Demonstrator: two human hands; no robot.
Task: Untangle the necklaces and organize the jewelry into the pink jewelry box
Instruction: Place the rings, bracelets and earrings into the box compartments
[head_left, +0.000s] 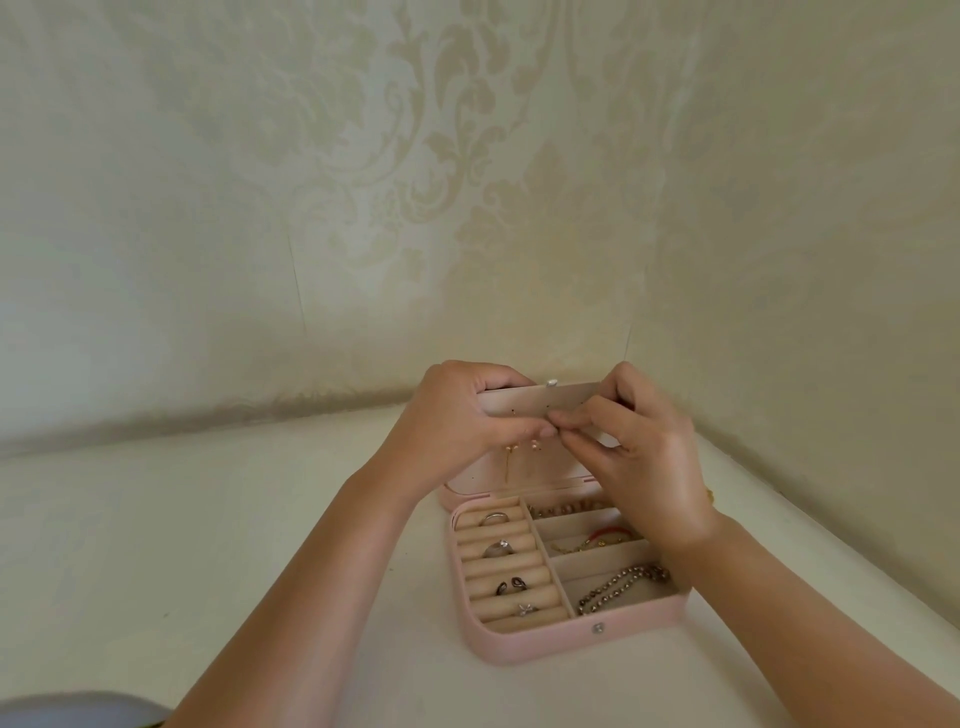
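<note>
The pink jewelry box (545, 642) stands open on the white table, its lid (467, 480) upright. My left hand (457, 415) grips the top left of the beige earring panel (540, 400) in the lid. My right hand (639, 441) pinches thumb and forefinger at the panel's lower edge, touching my left thumb; anything tiny between the fingertips is hidden. Gold drop earrings (506, 457) hang from the panel below. Several rings (501, 548) sit in the ring rolls. A dark bead necklace (621, 584), a gold chain with a red band (597, 538) and a bead strand (563, 509) fill the right compartments.
The box sits in a corner where the white table (234, 519) meets patterned wallpaper (467, 182) behind and to the right. A gold item (710, 496) peeks out behind my right wrist. A grey-blue object (67, 709) lies at the bottom left edge.
</note>
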